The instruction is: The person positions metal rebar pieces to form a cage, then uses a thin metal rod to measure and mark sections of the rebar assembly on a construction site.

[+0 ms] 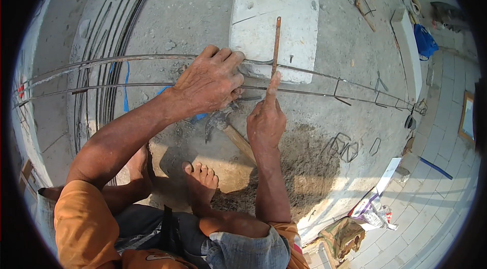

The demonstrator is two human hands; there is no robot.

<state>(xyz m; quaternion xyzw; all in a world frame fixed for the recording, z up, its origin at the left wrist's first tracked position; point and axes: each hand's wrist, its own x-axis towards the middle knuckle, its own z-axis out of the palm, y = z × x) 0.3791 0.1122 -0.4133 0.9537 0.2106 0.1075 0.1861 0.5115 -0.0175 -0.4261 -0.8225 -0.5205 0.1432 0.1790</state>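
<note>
My left hand (213,79) is closed around a long steel rebar (137,58) at the front edge of a pale concrete slab (274,0). A second rebar (147,85) runs nearly parallel, just nearer to me, passing by both hands. In my right hand (266,122) is a thin, rusty hacksaw blade (277,41) with a hole at its tip. My index finger lies along the blade, which points away from me and crosses the far bar. Below my hands lies a claw hammer (219,119), its wooden handle partly behind my right wrist.
Square wire stirrups (380,97) hang on the bars at right; several loose ones (345,147) lie on the ground. More rods (114,41) are bundled at left. A small nail (291,58) is on the slab. My bare foot (200,183) is near the hammer. A blue bag (425,41) sits far right.
</note>
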